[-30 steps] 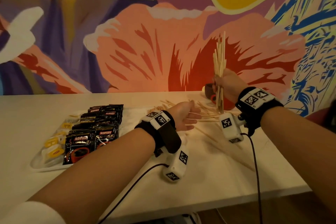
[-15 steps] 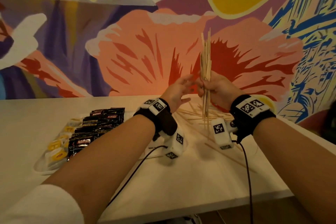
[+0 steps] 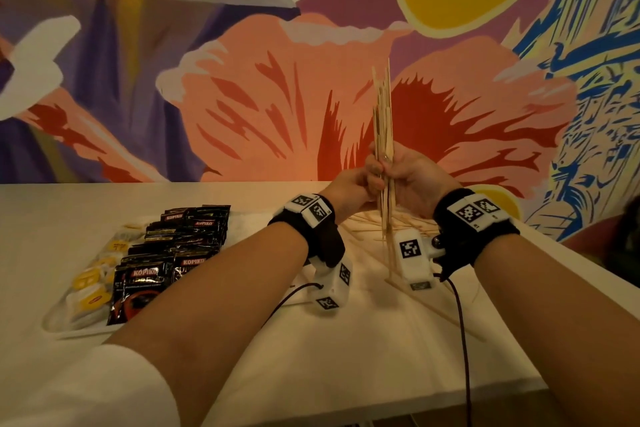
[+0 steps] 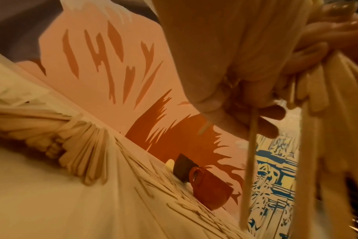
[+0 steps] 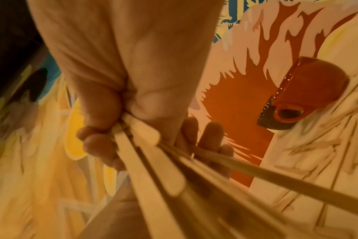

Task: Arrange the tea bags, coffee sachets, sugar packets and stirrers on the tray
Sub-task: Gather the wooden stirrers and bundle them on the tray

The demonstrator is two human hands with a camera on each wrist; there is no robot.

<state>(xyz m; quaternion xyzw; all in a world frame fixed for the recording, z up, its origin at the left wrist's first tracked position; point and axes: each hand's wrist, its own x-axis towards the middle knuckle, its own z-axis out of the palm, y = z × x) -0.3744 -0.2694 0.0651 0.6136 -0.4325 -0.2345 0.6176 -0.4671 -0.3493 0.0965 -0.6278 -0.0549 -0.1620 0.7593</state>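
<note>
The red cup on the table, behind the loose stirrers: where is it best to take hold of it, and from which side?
Probably by the handle. The cup stands upright by the wall, its loop handle facing the person, so a grip from the near side fits best, reaching over the loose stirrers.

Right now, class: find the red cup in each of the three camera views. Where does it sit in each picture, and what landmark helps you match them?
Head view: not visible; the hands and the bundle of stirrers block that spot.
Left wrist view: red cup lies lower centre, on the table's far edge.
Right wrist view: it sits upper right, handle showing.
Shared landmark: the dark red splash in the mural, behind the cup in both wrist views.
</note>
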